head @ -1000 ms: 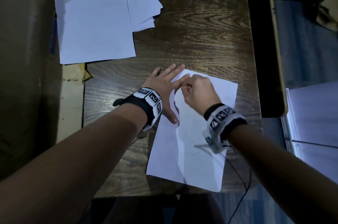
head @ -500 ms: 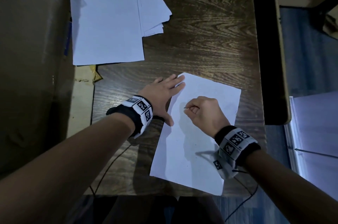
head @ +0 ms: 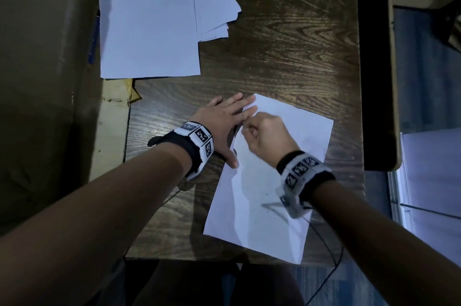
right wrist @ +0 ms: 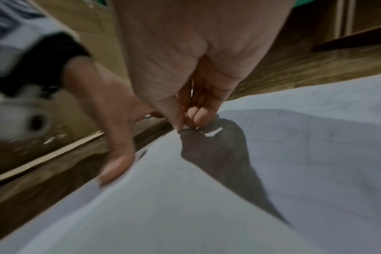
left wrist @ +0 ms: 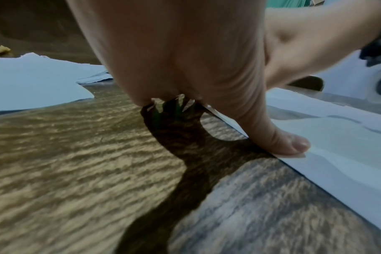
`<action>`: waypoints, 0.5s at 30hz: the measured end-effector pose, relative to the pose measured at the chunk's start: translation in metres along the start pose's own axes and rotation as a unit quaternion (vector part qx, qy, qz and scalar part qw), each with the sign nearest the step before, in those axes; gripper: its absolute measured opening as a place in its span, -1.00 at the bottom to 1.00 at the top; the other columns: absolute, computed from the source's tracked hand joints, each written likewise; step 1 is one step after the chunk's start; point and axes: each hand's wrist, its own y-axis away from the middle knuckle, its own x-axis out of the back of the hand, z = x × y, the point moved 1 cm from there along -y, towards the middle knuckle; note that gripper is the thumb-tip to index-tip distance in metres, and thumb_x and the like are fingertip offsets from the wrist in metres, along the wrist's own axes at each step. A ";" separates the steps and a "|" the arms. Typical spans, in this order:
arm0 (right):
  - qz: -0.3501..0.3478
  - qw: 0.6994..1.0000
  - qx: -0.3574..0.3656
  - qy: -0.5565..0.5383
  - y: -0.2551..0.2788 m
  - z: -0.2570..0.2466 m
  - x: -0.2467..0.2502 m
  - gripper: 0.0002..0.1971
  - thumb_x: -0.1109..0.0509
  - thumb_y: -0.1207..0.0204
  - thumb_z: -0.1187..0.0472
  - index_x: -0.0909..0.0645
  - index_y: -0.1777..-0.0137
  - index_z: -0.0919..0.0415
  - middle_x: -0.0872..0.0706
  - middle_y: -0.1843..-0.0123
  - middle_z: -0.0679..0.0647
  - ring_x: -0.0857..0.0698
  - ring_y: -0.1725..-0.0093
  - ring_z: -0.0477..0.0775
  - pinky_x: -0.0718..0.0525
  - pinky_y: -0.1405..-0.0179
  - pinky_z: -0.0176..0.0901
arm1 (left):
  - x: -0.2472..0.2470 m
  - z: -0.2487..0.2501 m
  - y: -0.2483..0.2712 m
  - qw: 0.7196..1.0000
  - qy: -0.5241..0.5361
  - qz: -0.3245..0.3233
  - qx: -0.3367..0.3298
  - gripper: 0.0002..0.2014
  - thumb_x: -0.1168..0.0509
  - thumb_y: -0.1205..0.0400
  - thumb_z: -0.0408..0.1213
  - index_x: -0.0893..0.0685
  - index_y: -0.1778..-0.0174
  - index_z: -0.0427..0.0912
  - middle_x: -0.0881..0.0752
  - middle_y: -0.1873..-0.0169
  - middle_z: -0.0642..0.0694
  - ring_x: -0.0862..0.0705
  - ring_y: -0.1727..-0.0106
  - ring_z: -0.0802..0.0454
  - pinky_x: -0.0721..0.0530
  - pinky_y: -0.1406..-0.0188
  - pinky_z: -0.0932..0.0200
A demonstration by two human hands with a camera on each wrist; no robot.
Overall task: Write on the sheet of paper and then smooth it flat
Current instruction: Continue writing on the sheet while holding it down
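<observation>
A white sheet of paper [head: 274,206] lies slanted on the dark wooden table [head: 287,43], slightly wavy, with faint marks. My left hand [head: 232,128] lies flat with straight fingers on the sheet's upper left edge. Its thumb [left wrist: 278,142] presses the paper's edge [left wrist: 337,146] to the wood. My right hand [head: 245,128] is curled at the sheet's top left corner, close to the left fingertips. In the right wrist view its thumb and fingertips [right wrist: 196,116] pinch a small thin writing tool against the paper [right wrist: 207,206]; the tool is mostly hidden.
A loose stack of white sheets [head: 154,18] lies at the table's back left. A cardboard wall [head: 50,81] stands along the left side. The table's right edge meets a black strip [head: 374,56]. More paper [head: 434,181] lies lower right. A thin cable [head: 331,255] hangs at the front.
My right hand slid down the sheet toward me, then came back up to the top left corner beside the left fingertips. The left hand stayed flat on the sheet's edge.
</observation>
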 end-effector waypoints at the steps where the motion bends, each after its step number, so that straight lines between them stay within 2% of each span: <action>1: 0.027 0.999 -0.021 -0.007 -0.001 0.001 -0.002 -0.88 -0.36 -0.49 0.32 -0.71 0.22 0.24 -0.61 0.25 0.03 -0.56 0.30 0.04 -0.59 0.24 -0.11 | -0.001 0.000 0.000 1.000 0.004 0.002 0.000 0.49 -0.55 -0.14 0.51 0.24 -0.81 0.08 0.41 -0.74 0.19 0.36 -0.76 0.10 0.21 -0.74 -0.16; 3: 0.038 0.998 -0.044 -0.018 0.014 -0.007 -0.012 -0.88 -0.36 -0.49 0.32 -0.72 0.22 0.23 -0.63 0.25 0.07 -0.58 0.31 0.06 -0.60 0.26 -0.09 | -0.002 0.001 0.001 1.000 0.005 0.003 -0.002 0.50 -0.54 -0.13 0.53 0.22 -0.81 0.08 0.40 -0.74 0.19 0.35 -0.76 0.10 0.21 -0.74 -0.16; 5: -0.007 0.999 -0.031 -0.011 0.031 -0.014 -0.015 -0.87 -0.35 -0.50 0.29 -0.71 0.22 0.21 -0.63 0.25 0.06 -0.61 0.29 0.08 -0.64 0.25 -0.02 | -0.002 0.000 0.001 1.000 0.004 0.005 -0.002 0.50 -0.54 -0.13 0.54 0.22 -0.81 0.08 0.39 -0.75 0.18 0.35 -0.76 0.10 0.21 -0.75 -0.16; 6: -0.016 0.999 -0.034 -0.006 0.027 -0.013 -0.012 -0.87 -0.34 -0.50 0.28 -0.70 0.23 0.20 -0.61 0.27 0.04 -0.61 0.29 0.08 -0.65 0.24 0.00 | -0.001 0.000 0.001 1.000 0.003 0.005 -0.002 0.49 -0.54 -0.13 0.53 0.22 -0.81 0.08 0.39 -0.75 0.17 0.35 -0.76 0.10 0.21 -0.75 -0.17; 8: 0.015 0.999 -0.050 0.005 0.003 -0.005 -0.006 -0.86 -0.32 -0.49 0.27 -0.69 0.25 0.21 -0.56 0.31 -0.01 -0.59 0.32 0.07 -0.66 0.27 0.01 | 0.000 0.000 0.000 1.000 0.007 0.003 -0.002 0.48 -0.56 -0.15 0.50 0.20 -0.81 0.08 0.38 -0.75 0.18 0.35 -0.76 0.09 0.20 -0.75 -0.17; 10: 0.021 0.998 -0.065 0.006 -0.002 -0.003 -0.008 -0.85 -0.31 -0.48 0.27 -0.68 0.27 0.20 -0.60 0.31 -0.02 -0.61 0.33 0.07 -0.68 0.28 0.00 | -0.001 0.001 0.000 1.000 0.011 -0.001 0.000 0.48 -0.56 -0.14 0.50 0.21 -0.81 0.07 0.39 -0.75 0.17 0.36 -0.76 0.08 0.21 -0.75 -0.18; 14: -0.052 0.997 -0.051 0.027 0.014 -0.012 -0.005 -0.81 -0.27 -0.46 0.24 -0.63 0.35 0.14 -0.64 0.31 0.02 -0.64 0.30 0.11 -0.70 0.27 0.08 | 0.000 0.000 0.000 1.000 -0.003 -0.004 0.000 0.48 -0.53 -0.16 0.53 0.23 -0.80 0.08 0.40 -0.74 0.16 0.37 -0.76 0.07 0.22 -0.75 -0.18; 15: -0.047 0.997 -0.058 0.029 0.004 -0.011 -0.001 -0.81 -0.26 -0.46 0.26 -0.60 0.36 0.15 -0.62 0.32 0.03 -0.63 0.31 0.13 -0.70 0.28 0.08 | 0.000 0.000 0.000 1.000 0.002 -0.001 -0.002 0.47 -0.55 -0.16 0.51 0.21 -0.81 0.09 0.39 -0.75 0.16 0.36 -0.76 0.08 0.21 -0.76 -0.18</action>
